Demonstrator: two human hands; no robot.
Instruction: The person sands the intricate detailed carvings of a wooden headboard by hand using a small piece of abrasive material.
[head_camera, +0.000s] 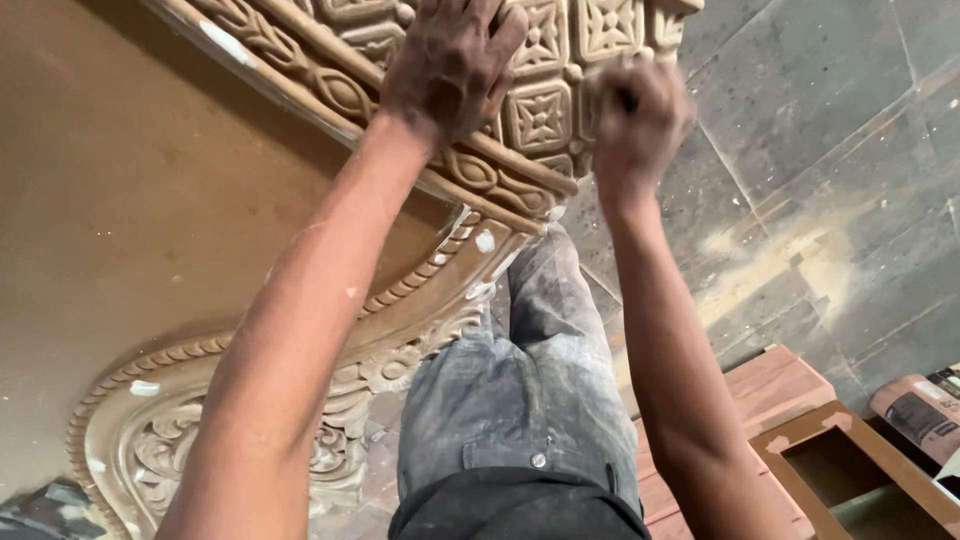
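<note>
A large carved wooden panel leans in front of me, with square flower tiles and a rope-like border along its edge. My left hand rests flat on the carved tiles near the top. My right hand is closed in a fist at the panel's right edge, blurred, gripping something small and pale that I cannot make out. Both hands are dusty. My legs in dusty grey trousers show below.
White filler patches dot the carved border. A grey tiled floor with pale sawdust lies to the right. A reddish wooden piece and a brown open frame sit at the lower right, with a paper-wrapped roll beside them.
</note>
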